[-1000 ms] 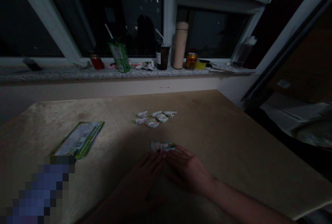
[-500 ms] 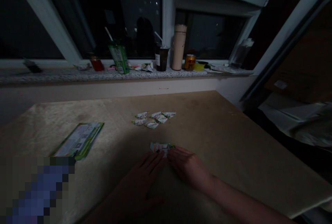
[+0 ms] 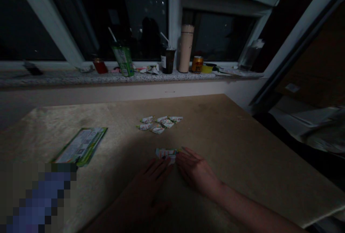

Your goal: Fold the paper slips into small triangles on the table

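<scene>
A small folded strip of printed paper (image 3: 164, 152) lies on the tan table (image 3: 242, 143) in dim light. My left hand (image 3: 151, 181) lies flat, its stretched fingertips touching the strip's near edge. My right hand (image 3: 195, 172) rests beside it, fingers extended onto the strip's right end, which they cover. Beyond the strip sits a cluster of several small folded paper pieces (image 3: 160, 123).
A green printed leaflet (image 3: 81, 146) lies at the table's left. The stone windowsill (image 3: 67, 77) holds a green carton with a straw (image 3: 122, 60), a dark cup (image 3: 168, 59), a tall beige flask (image 3: 185, 48), an orange can (image 3: 197, 64) and a red jar (image 3: 100, 65).
My right hand's fingers have slid left over the strip's right end, so less of it shows. The left hand has barely moved.
</scene>
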Demonstrator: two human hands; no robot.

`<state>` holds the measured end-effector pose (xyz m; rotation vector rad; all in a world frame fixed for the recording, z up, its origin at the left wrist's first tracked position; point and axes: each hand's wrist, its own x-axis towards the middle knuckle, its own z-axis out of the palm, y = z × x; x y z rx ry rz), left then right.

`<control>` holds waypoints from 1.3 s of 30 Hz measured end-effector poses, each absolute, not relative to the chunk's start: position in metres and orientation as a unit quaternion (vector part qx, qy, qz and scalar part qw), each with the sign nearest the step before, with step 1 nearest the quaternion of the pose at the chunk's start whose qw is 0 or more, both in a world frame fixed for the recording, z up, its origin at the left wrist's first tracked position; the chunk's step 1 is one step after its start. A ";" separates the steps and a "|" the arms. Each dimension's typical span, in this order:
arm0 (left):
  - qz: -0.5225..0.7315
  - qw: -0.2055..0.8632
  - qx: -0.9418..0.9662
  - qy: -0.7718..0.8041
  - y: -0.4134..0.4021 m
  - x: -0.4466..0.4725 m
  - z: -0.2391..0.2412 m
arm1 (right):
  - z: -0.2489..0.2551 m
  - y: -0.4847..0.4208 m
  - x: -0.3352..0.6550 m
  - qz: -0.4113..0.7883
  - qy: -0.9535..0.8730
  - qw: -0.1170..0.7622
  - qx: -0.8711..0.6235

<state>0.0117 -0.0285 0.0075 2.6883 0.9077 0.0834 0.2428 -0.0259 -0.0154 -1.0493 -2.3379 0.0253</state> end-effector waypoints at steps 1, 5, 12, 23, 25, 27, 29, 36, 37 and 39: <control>0.029 0.149 0.936 0.318 -0.029 0.012 0.007 | -0.014 -0.026 0.244 0.005 -0.874 0.283 -0.394; 0.024 0.145 0.934 0.325 -0.030 0.012 0.005 | -0.013 -0.027 0.247 -0.023 -0.861 0.280 -0.424; 0.033 0.150 0.936 0.318 -0.030 0.013 0.006 | -0.018 -0.027 0.248 -0.032 -0.860 0.261 -0.438; 0.039 0.156 0.934 0.319 -0.030 0.014 0.007 | -0.008 -0.028 0.247 -0.056 -0.845 0.234 -0.478; 0.034 0.158 0.934 0.319 -0.030 0.014 0.006 | -0.007 -0.028 0.248 -0.054 -0.842 0.235 -0.483; 0.029 0.155 0.936 0.316 -0.029 0.013 0.006 | -0.007 -0.028 0.249 -0.058 -0.840 0.239 -0.483; 0.030 0.151 0.936 0.315 -0.029 0.013 0.005 | -0.007 -0.028 0.250 -0.064 -0.838 0.244 -0.483; 0.028 0.160 0.934 0.317 -0.030 0.014 0.008 | -0.009 -0.027 0.248 -0.066 -0.841 0.245 -0.478; 0.024 0.158 0.934 0.320 -0.030 0.014 0.008 | -0.009 -0.027 0.248 -0.065 -0.840 0.246 -0.479; 0.020 0.156 0.933 0.324 -0.030 0.014 0.008 | -0.009 -0.026 0.249 -0.063 -0.838 0.251 -0.481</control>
